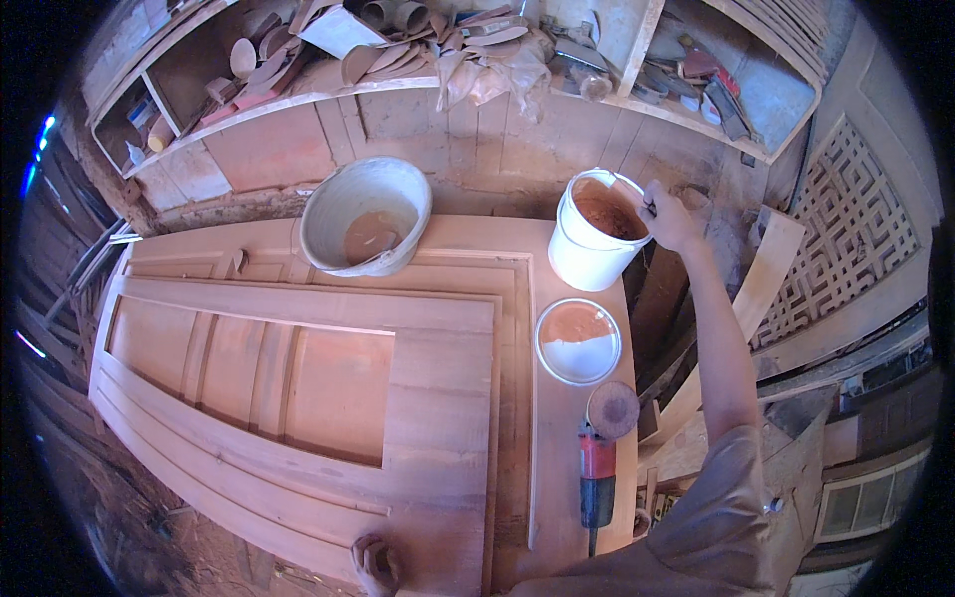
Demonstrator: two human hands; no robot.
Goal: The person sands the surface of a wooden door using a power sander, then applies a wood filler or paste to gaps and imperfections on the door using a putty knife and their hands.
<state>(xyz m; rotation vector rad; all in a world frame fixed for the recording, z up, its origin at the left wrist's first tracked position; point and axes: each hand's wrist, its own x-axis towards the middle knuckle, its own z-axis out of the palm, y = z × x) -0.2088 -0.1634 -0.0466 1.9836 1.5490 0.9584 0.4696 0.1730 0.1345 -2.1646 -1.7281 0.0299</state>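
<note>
Two hands are seen, well apart. By the closed right hand (673, 219), a small dark-handled tool (648, 208) is gripped at the rim of a round white plastic bucket (587, 251) of reddish-brown paste (609, 215), placed just left of that hand. The left hand (375, 565) is rested, loosely curled, on a brown panelled wooden door (438, 398); whether anything is held there cannot be told.

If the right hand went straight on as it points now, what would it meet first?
Probably the white bucket, at its rim; the right hand looks close to that edge, though depth is unclear here.
</note>
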